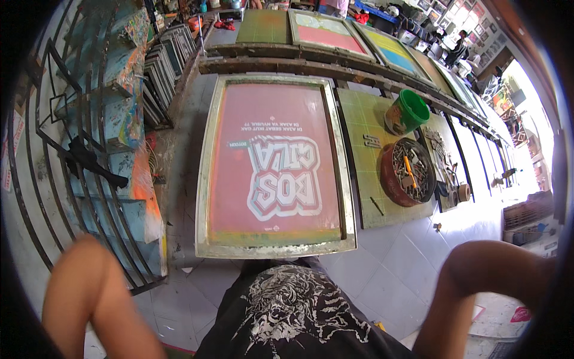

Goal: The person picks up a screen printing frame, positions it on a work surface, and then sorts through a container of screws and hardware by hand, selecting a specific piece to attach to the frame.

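A silk screen in a metal frame (350, 209) lies in front of my body, with pink mesh (269, 107) bearing a large white stencil of block lettering and small white lines above it. My bent bare arms show at the lower left and lower right, but both hands are outside the visible picture. Below the screen's near edge is my dark shirt with a pale print.
At right, a green board (373, 209) holds a green bucket (403, 110) and a red bowl (388, 182) of metal pieces. Railings (107, 203) and paint-smeared steps (143, 221) are at left, beside stacked screens (161, 78). More framed screens (326, 36) line the back; a person (459, 48) stands far right.
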### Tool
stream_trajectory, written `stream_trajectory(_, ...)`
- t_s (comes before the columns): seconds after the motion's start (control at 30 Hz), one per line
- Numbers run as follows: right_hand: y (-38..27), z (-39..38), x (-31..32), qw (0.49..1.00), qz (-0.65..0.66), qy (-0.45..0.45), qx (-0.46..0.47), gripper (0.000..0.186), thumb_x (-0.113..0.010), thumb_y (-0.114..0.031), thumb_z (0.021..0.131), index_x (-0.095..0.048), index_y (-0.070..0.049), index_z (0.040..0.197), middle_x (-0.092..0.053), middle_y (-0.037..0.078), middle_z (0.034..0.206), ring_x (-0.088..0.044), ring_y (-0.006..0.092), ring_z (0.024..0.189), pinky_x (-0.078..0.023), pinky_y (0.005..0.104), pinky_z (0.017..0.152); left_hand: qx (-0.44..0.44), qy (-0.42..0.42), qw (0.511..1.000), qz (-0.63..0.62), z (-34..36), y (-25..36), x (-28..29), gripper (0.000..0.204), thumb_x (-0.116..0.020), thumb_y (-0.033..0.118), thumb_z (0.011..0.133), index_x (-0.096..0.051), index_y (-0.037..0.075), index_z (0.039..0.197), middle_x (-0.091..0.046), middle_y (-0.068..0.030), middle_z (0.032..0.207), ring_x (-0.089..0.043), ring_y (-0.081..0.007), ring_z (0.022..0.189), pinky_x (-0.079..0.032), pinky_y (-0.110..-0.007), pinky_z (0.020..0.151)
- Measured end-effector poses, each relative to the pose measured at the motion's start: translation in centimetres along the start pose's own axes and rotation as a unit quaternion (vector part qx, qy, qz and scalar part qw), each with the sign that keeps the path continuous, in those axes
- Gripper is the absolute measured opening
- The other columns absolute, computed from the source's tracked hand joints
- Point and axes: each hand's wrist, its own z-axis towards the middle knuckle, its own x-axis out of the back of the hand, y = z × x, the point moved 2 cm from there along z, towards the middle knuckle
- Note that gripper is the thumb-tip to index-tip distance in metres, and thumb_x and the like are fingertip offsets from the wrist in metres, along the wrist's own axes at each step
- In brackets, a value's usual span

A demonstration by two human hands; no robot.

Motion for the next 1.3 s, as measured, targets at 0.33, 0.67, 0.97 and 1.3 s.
stream_trajectory(0.33,-29.1,-31.4,-13.7,0.656,0.446,-0.533,-0.294,0.038,-0.048,-0.032,0.093,-0.068,0.0,0.093,-0.062,0.025,0.078,-0.063,0.0368,0.076,-0.047,0.0439,0.069,0.699,-0.124,0.698,0.098,-30.4,-17.4,-17.2,0.057,-0.043,0.046,0.094,-0.056,-0.008,0.103,-0.061,-0.0248,0.104,-0.059,-0.0327,0.098,-0.044,-0.04,0.083)
stream_trajectory(0.67,-33.1,-33.1,-11.9,0.631,0.367,-0.608,-0.312,0.045,-0.048,-0.038,0.091,-0.064,0.003,0.092,-0.062,0.028,0.09,-0.059,0.0457,0.089,-0.046,0.0498,0.078,0.737,-0.088,0.632,0.225,-34.7,-19.1,-20.4,0.066,-0.048,0.051,0.091,-0.061,-0.014,0.089,-0.063,-0.0294,0.084,-0.062,-0.0423,0.086,-0.046,-0.045,0.075)
stream_trajectory(0.97,-29.2,-23.0,-9.7,0.668,0.481,-0.414,-0.39,0.038,-0.046,-0.031,0.093,-0.062,0.003,0.092,-0.062,0.026,0.083,-0.058,0.044,0.078,-0.044,0.0455,0.068,0.577,0.041,0.799,0.163,-15.8,-16.0,-14.6,0.058,-0.057,0.045,0.089,-0.059,-0.012,0.102,-0.063,-0.027,0.098,-0.062,-0.0358,0.094,-0.046,-0.042,0.082)
stream_trajectory(1.3,-30.4,-12.4,-5.2,0.478,0.703,-0.38,-0.366,0.031,-0.044,-0.023,0.097,-0.059,0.003,0.106,-0.059,0.004,0.077,-0.046,0.0094,0.06,-0.041,0.026,0.058,0.298,0.074,0.88,0.362,9.0,-14.3,-1.0,0.068,-0.058,0.053,0.086,-0.056,-0.007,0.118,-0.063,-0.0212,0.11,-0.06,-0.029,0.103,-0.043,-0.035,0.092)
